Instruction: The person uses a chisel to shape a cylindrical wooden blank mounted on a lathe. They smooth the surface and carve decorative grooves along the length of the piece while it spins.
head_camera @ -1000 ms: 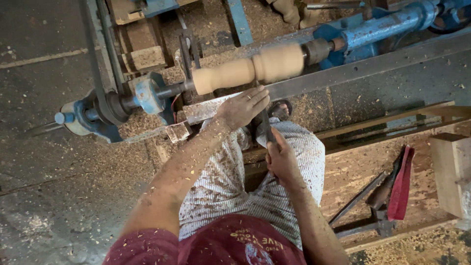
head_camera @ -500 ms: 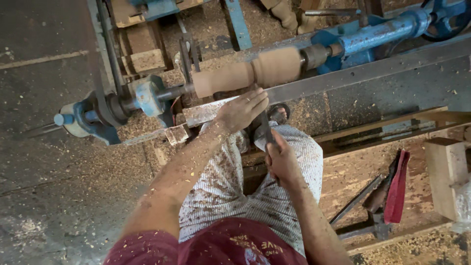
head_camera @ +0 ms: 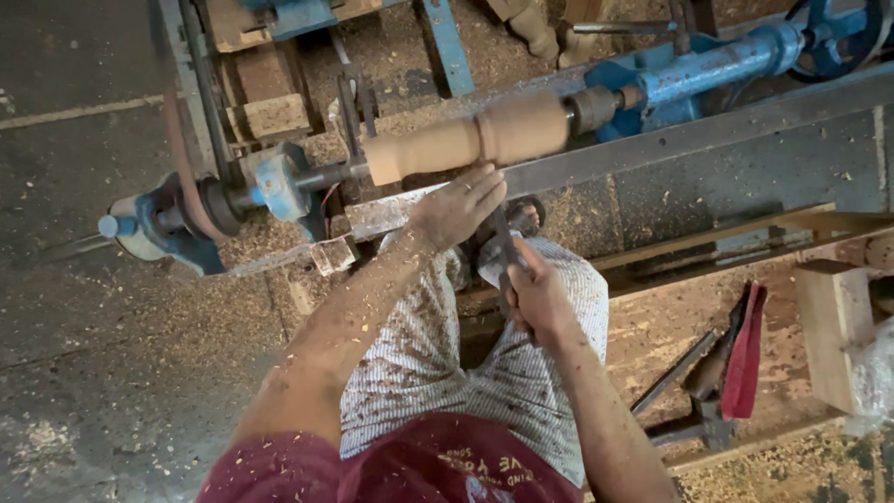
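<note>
Head view: left hand point(head_camera: 458, 207) rests flat on the metal tool rest point(head_camera: 596, 166), fingers spread over a chisel point(head_camera: 503, 244), just below the wood piece. Right hand point(head_camera: 538, 296) is closed round the chisel's handle end, near the lap. One wood piece point(head_camera: 470, 140), pale, rounded, w/ a groove btwn thin and thick parts, sits on the blue lathe point(head_camera: 680, 74). One red-handled tool point(head_camera: 743, 352) lies at right. Sawdust on the floor point(head_camera: 112, 307).

Pale turned wooden spindle point(head_camera: 470, 140), mounted horizontally between blue lathe centres, thicker right section, dark metal chisel point(head_camera: 504, 250) angled just beneath it
</note>
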